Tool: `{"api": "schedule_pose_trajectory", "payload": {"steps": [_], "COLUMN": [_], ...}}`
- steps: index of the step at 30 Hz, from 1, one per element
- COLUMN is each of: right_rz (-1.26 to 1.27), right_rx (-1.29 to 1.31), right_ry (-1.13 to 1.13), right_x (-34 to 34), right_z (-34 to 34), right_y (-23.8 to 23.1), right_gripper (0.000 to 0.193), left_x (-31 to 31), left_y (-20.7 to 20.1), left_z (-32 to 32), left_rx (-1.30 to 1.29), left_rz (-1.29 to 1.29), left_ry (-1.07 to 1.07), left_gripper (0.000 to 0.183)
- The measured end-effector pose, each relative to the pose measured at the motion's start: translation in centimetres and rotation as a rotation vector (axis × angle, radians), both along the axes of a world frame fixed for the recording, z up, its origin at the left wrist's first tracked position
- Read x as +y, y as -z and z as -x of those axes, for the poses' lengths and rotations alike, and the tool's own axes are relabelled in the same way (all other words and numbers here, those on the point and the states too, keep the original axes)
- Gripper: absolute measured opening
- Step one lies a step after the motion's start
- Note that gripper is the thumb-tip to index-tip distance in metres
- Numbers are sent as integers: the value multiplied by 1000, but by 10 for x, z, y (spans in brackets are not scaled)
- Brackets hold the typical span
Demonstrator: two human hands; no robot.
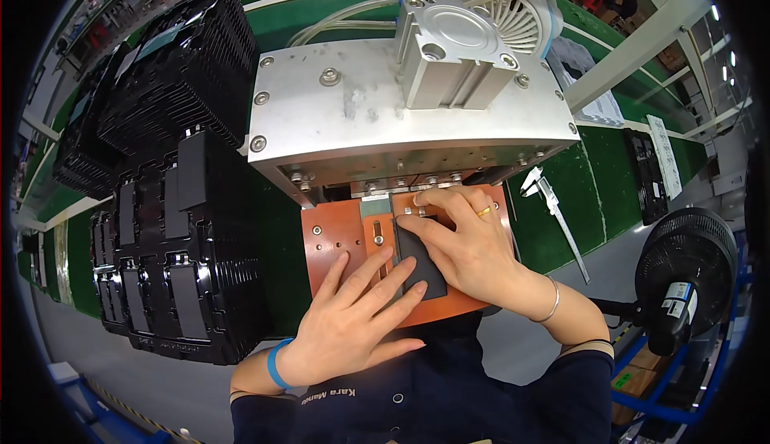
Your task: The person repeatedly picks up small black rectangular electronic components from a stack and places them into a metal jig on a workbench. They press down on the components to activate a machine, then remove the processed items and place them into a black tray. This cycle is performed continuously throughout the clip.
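Left hand [353, 320]: fingers [383, 271] spread wide and laid flat, not gripping anything, fingertips pressing on the near edge of a dark flat rectangular part [421, 263], probably to keep it from sliding back. Right hand [465, 243]: fingers [433, 203] stretched forward and close together, resting over the far end of the same part, tips just at the slot under the press head; no real pinch visible, more a guiding touch from above. A ring on one finger, a thin bracelet at the wrist.

Under both palms: an orange fixture plate [337, 243] with small screws, holding the dark part in its middle channel, likely so the part stays aligned with the press. Just beyond the right fingertips: the grey metal press block [361, 115], with a pneumatic cylinder [453, 51] on top.

To the left of the left fingers, well apart: stacked black trays [172, 259] with similar dark parts in their pockets, within easy reach. To the right of the right hand, near: a calliper [553, 207] lying on the green table [601, 179]. Farther right: a black fan [690, 259].
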State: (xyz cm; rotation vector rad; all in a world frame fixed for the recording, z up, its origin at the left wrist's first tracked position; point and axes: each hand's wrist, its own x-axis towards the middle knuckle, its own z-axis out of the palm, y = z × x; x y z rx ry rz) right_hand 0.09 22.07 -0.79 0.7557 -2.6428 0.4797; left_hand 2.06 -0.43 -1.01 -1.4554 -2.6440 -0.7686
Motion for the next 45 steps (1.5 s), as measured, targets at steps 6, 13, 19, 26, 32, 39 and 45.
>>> {"api": "schedule_pose_trajectory", "payload": {"steps": [6, 13, 19, 26, 32, 39, 45], "right_rz": [206, 93, 100, 95, 99, 441, 1569], "right_rx": [-75, -217, -144, -158, -192, -625, -1093], "right_ry": [34, -70, -88, -102, -86, 10, 184], "right_x": [0, 8, 8, 10, 9, -6, 8], "right_z": [-2, -51, -27, -21, -23, -40, -35], "right_y": [-2, -10, -4, -7, -8, -31, -32], "right_gripper": [32, 40, 36, 36, 37, 38, 37], "left_x": [-2, -17, -7, -1, 0, -1, -6], "left_y": [-2, -4, -10, -11, -10, -8, -7], "left_z": [0, 3, 14, 19, 16, 16, 17], "left_rx": [-26, -113, -120, -115, -110, -126, -142], "left_rz": [7, -95, -52, 23, 51, 47, -27], "left_ry": [8, -26, -7, -8, -29, -22, 11], "left_gripper": [62, 71, 72, 69, 61, 60, 60]}}
